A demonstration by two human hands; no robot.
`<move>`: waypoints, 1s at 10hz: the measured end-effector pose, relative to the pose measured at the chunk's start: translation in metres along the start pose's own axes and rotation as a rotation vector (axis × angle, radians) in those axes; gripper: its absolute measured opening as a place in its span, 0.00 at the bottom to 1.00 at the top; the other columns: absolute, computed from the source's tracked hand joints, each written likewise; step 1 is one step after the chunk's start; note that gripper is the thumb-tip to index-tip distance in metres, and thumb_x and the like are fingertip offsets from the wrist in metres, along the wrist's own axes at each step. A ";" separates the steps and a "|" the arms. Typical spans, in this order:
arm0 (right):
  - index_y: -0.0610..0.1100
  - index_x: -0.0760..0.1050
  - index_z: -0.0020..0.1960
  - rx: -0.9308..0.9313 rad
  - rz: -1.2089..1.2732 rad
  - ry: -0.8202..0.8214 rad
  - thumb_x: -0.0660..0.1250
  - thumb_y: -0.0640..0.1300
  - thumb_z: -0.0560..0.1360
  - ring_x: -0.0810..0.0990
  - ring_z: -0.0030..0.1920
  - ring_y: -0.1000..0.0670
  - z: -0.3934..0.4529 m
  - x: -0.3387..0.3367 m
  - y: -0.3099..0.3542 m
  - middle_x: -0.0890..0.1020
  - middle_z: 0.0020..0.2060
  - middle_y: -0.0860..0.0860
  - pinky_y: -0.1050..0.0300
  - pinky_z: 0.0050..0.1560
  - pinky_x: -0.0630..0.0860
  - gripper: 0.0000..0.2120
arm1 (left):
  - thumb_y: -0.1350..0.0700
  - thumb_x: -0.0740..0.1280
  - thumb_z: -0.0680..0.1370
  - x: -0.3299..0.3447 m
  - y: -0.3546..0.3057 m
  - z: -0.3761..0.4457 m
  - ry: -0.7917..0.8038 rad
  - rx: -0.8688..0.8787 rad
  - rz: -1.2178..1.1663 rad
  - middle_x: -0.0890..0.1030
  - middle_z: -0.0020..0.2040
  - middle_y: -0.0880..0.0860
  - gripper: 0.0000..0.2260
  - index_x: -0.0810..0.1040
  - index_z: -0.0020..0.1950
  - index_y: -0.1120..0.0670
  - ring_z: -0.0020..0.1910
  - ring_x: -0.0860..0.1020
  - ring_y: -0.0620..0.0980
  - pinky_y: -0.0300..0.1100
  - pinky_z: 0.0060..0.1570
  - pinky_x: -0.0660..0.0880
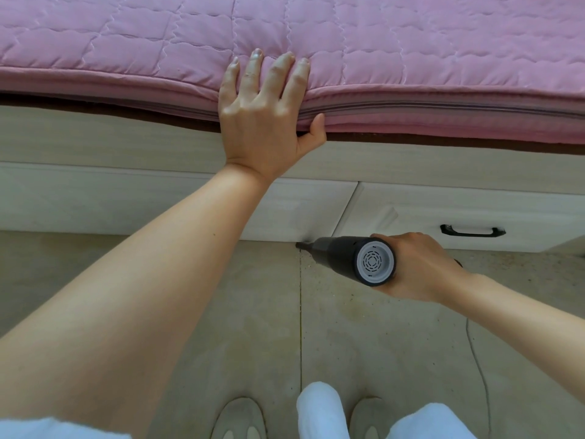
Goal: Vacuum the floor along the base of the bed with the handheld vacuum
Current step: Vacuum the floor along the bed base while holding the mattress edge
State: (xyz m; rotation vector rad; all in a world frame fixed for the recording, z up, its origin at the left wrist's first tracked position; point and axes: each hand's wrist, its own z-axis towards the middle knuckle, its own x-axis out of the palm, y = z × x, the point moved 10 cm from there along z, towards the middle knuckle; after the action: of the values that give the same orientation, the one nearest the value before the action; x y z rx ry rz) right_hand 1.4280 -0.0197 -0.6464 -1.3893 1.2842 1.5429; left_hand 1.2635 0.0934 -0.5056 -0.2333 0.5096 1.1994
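Handheld vacuum [351,259]: dark tapered body, grey vented rear cap facing the camera. It is held low and angled, nozzle tip set at the floor [221,312] seam against the bed base [158,198], likely to draw the grit scattered there. Right hand [414,267] grip: wrapped round the body. Left hand [266,112] grip: spread flat over the pink mattress [411,58] edge, thumb under, seemingly for balance.

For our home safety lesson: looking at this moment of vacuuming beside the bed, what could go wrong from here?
1. The thin cord trails on the floor by the shoes; a step back might snag it.
2. The vacuum nozzle sits against the bed base and may scuff it.
3. The left hand leans on the mattress edge, which could slip.
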 end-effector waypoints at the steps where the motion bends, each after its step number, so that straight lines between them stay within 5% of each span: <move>1: 0.51 0.75 0.48 -0.010 0.009 -0.008 0.70 0.55 0.64 0.79 0.33 0.45 -0.005 -0.003 -0.001 0.82 0.35 0.53 0.56 0.31 0.73 0.15 | 0.40 0.59 0.75 0.000 0.000 0.000 0.007 -0.002 -0.002 0.80 0.62 0.52 0.25 0.79 0.64 0.53 0.63 0.77 0.60 0.60 0.64 0.70; 5: 0.51 0.75 0.50 -0.009 -0.003 -0.036 0.71 0.55 0.64 0.79 0.33 0.45 -0.006 -0.002 -0.001 0.83 0.34 0.53 0.59 0.30 0.67 0.17 | 0.39 0.58 0.75 0.001 0.000 0.000 0.020 -0.005 0.000 0.80 0.62 0.51 0.25 0.78 0.65 0.52 0.63 0.76 0.60 0.59 0.65 0.69; 10: 0.52 0.77 0.49 -0.042 0.017 -0.009 0.70 0.57 0.62 0.79 0.32 0.47 -0.012 -0.011 0.010 0.82 0.34 0.55 0.58 0.30 0.73 0.17 | 0.39 0.59 0.75 0.000 0.000 0.000 0.026 -0.010 -0.002 0.80 0.62 0.51 0.25 0.79 0.64 0.52 0.63 0.77 0.60 0.60 0.65 0.69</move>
State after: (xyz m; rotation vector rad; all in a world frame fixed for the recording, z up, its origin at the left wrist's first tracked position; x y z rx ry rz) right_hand 1.4247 -0.0327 -0.6329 -1.3993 1.2677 1.5943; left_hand 1.2634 0.0938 -0.5053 -0.2584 0.5255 1.1984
